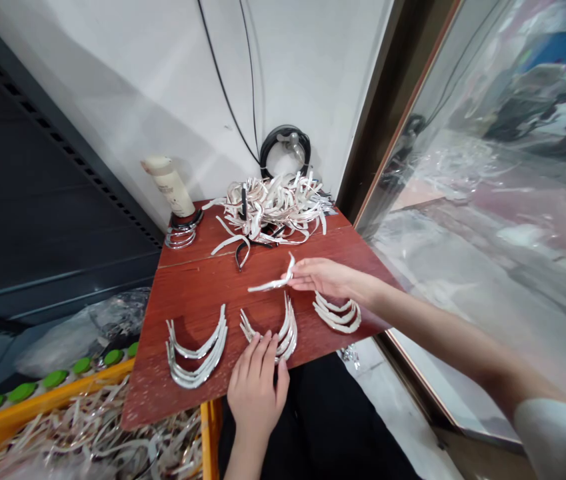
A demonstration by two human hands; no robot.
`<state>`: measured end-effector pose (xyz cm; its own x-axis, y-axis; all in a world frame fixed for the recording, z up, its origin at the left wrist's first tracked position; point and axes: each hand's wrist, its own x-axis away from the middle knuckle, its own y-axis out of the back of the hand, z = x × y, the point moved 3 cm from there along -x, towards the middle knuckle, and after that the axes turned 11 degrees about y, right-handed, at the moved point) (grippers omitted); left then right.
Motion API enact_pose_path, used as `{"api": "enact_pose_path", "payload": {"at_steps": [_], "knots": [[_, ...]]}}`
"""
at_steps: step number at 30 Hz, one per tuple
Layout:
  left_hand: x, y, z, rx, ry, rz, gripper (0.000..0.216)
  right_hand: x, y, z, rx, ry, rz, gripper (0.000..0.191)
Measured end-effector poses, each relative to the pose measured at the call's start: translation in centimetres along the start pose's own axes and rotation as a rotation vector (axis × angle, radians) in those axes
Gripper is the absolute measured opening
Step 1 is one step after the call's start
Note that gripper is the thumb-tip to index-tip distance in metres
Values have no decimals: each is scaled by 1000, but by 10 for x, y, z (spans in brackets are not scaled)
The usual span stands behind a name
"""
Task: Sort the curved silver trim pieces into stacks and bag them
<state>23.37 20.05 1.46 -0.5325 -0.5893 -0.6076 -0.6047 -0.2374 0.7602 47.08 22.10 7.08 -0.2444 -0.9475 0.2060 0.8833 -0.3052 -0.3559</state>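
Note:
My right hand (323,276) is raised over the middle of the red-brown board, fingers pinched on a curved white strip (277,283) with a bent end pointing up. My left hand (257,381) rests flat at the near edge, fingers stretched over the lower part of the middle stack of curved strips (289,328), partly hiding it. To its left lies another nested stack of curved white-and-silver strips (197,373). A smaller stack of curved strips (339,320) sits at the right, below my right wrist.
At the back of the board (187,283) is a tangled heap of strips (277,207). Black cable (263,150) coils against the wall. A whitish bottle (173,190) stands beside metal rings (181,237). Lower left, a yellow crate (210,433) holds more strips. Glass (443,220) borders the right.

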Motion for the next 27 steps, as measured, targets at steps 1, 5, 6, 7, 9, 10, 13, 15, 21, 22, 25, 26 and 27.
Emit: {"api": "enact_pose_path", "payload": {"at_steps": [1,5,6,7,9,10,13,15,21,22,25,26,27], "knots": [[0,0,0,1,-1,-1,36,-2,-4,-8,-8,-62,9,13],[0,2,-1,10,4,-8,34,0,-22,-24,111,-142,74,13],[0,2,-1,10,7,-8,35,2,-24,-24,196,-138,81,15],[0,2,-1,10,9,-6,35,5,-25,-23,314,-113,83,18],[0,2,-1,12,8,-2,36,9,-26,-15,640,33,78,21],[0,2,-1,14,6,0,36,10,-27,-10,812,154,81,20],[0,1,0,19,6,1,36,12,-38,-3,1179,543,215,14],[0,1,0,17,11,3,37,12,-48,-8,1322,680,357,13],[0,4,-1,20,34,-9,34,23,-68,-26,1543,588,543,11],[0,4,0,11,34,-9,34,27,-70,-27,1566,582,559,13],[2,3,1,-35,19,10,36,32,-73,-27,1594,578,595,18],[2,2,1,-48,13,20,37,29,-72,-26,1560,568,617,18],[2,1,1,-56,10,27,38,25,-68,-23,1497,560,634,17]]}}
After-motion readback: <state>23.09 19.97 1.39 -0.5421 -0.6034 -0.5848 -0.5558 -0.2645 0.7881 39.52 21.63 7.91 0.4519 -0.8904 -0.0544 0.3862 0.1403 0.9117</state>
